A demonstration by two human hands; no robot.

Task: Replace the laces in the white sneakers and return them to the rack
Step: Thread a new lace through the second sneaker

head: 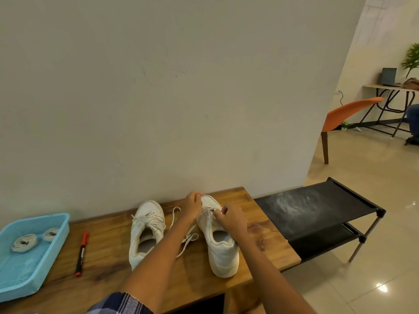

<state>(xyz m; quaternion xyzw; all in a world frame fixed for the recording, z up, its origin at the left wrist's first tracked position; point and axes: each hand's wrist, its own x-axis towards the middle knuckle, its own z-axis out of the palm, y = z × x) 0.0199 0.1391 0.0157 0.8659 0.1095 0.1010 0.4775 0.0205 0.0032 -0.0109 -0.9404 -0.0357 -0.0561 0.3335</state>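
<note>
Fingers of both hands are curled at the lace area of the right sneaker (pixel 221 236). Left hand (pixel 192 206) sits at the far, toe side of the lacing, fingertips pinched together near the toe cap; what they pinch is hidden behind the knuckles. Right hand (pixel 232 217) is bunched over the tongue, thumb and forefinger closed on a strand of white lace (pixel 209 210).

Right sneaker: upright on its sole on the wooden table (pixel 108 252), long axis running near-to-far, toe toward the wall (pixel 158 87), heel toward the camera, leaning slightly left at the far end. Loose lace ends (pixel 188 242) trail off its left side onto the table, between the two shoes.

Left sneaker (pixel 147 232): just beside, same orientation, toe to wall, laced, a bow lying on the tongue. The left forearm crosses over its heel.

Left of the shoes: a red-and-black marker (pixel 82 253) lying near-to-far, then a blue plastic tray (pixel 61 232) holding two rolled-up whitish laces (pixel 23 242).

Right of the table, touching its end: a low black two-tier shoe rack (pixel 317 214), top shelf dusted with white marks. Beyond it, an orange chair (pixel 344 114) well apart on the tiled floor.
</note>
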